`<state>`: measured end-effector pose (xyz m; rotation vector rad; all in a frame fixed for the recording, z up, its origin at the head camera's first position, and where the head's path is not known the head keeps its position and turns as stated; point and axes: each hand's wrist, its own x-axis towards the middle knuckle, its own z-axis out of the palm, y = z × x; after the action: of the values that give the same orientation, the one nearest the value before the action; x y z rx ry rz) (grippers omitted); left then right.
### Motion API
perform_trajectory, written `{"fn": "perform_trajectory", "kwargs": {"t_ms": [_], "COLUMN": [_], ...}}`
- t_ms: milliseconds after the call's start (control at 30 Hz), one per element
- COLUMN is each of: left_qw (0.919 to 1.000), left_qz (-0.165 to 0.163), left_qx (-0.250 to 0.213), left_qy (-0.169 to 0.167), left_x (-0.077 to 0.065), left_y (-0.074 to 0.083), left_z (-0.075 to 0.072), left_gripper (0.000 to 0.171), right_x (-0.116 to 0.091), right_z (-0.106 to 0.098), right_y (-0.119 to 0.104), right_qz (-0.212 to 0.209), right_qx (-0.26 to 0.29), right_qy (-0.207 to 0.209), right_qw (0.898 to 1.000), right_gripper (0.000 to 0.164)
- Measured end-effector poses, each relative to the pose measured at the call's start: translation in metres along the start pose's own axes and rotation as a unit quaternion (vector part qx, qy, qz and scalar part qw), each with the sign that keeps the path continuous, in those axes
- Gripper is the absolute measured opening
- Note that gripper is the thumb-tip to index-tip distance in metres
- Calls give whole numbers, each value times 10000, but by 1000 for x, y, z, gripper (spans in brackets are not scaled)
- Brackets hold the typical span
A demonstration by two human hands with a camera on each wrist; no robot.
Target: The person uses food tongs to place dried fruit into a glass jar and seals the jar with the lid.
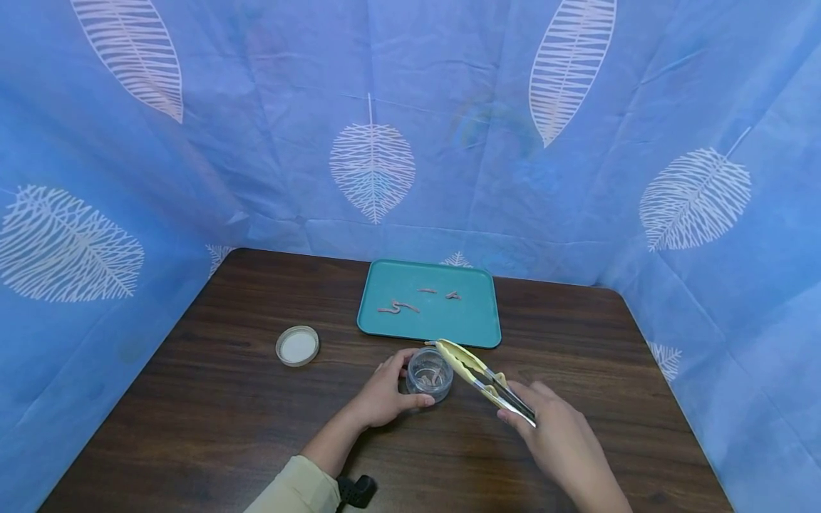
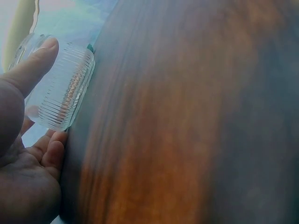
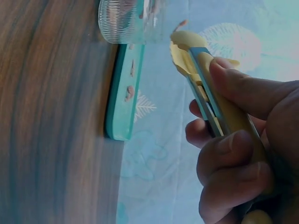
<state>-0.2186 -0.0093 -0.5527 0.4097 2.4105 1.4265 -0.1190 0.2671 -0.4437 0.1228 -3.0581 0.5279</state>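
My left hand point(image 1: 383, 396) holds a small clear glass jar point(image 1: 439, 394) on the table, thumb on the near side and fingers round the far side. Ridged walls show on the jar point(image 2: 65, 88) in the left wrist view, and a few pinkish worm-like pieces lie inside it. In my right hand point(image 1: 566, 436) is a pair of tongs point(image 1: 450, 349) with yellow tips and metal arms. Their tips are pressed together just above the jar's right rim. A thin pinkish worm-like piece point(image 3: 180, 24) pokes out from the tongs' tips point(image 3: 187, 39).
Behind the jar lies a teal tray point(image 1: 462, 324) with several pink worm-like pieces point(image 1: 405, 306) on it. A round lid point(image 1: 298, 346) with a white inside sits left of the jar. Blue leaf-print cloth point(image 1: 449, 192) surrounds the dark wooden table point(image 1: 244, 413).
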Motion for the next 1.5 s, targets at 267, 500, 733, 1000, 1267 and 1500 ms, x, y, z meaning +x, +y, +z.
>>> {"fn": "perform_trajectory", "kwargs": {"t_ms": [267,500,733,1000,1267,1500], "left_qw": [10000,10000,10000,10000,10000,10000], "left_qz": [28,40,18,-48,-45,-29], "left_qx": [38,54,45,31,45,42], "left_qy": [18,7,19,27,61,49], "left_x": [0,0,0,-3,-1,0], "left_y": [1,0,1,4,2,1], "left_z": [-1,-1,-1,0,3,3], "left_gripper": [88,88,88,90,91,90], "right_x": [-7,-8,2,29,57,75], "right_z": [-6,-6,0,20,35,37], "right_y": [-2,-1,0,9,10,2], "right_qz": [38,18,107,376,600,491], "right_qx": [-173,-155,126,595,782,906], "right_qy": [-299,-287,-198,-150,-166,-86], "right_qw": [9994,9995,9997,9974,9950,9946], "right_gripper": [52,58,65,74,80,79]}}
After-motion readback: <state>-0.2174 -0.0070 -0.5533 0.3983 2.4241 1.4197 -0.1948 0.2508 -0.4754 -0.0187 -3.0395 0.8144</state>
